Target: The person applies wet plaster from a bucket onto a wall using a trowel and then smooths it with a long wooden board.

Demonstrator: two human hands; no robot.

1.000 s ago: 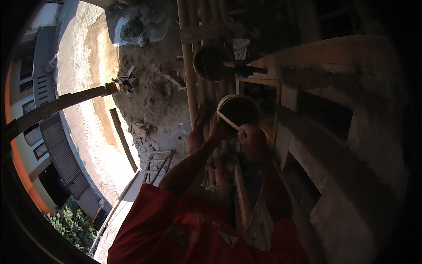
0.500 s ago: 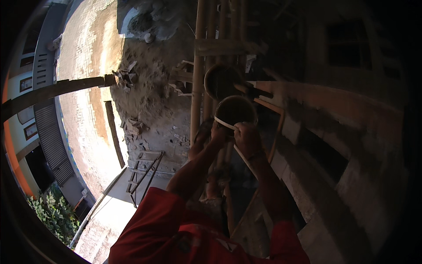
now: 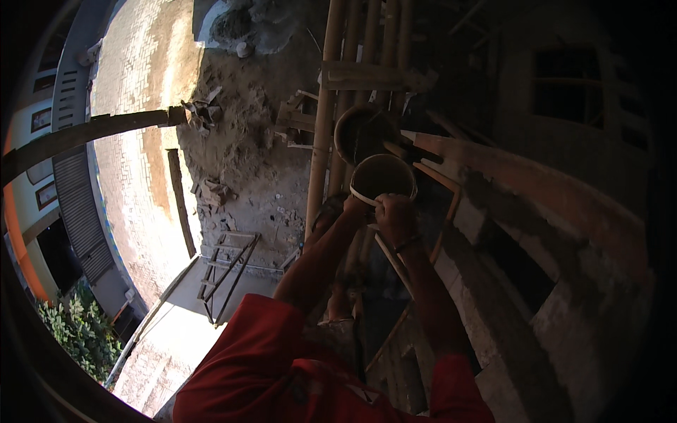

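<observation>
Both my arms reach forward, with my left hand (image 3: 358, 209) and my right hand (image 3: 396, 211) side by side at the near edge of a round bucket (image 3: 362, 199). The fingers of both hands are closed on its rim or pale handle; which of the two I cannot tell in the dim light. Just beyond it stands a second, darker bucket (image 3: 344, 125), close to the first or touching it. A dark tool or stick (image 3: 421, 153) lies against its right side. What the buckets contain is too dark to make out.
Several bamboo poles (image 3: 328, 106) run ahead, crossed by a plank (image 3: 374, 75). At the right is a rough masonry wall (image 3: 529, 176) with dark openings. Far below on the left lie sandy ground (image 3: 247, 134), a metal frame (image 3: 229, 271) and sunlit paving (image 3: 134, 211).
The near bucket's pale band has shifted from across its mouth to its near rim, and more of the inside shows. My hands have stayed on it. The whole view has shifted slightly.
</observation>
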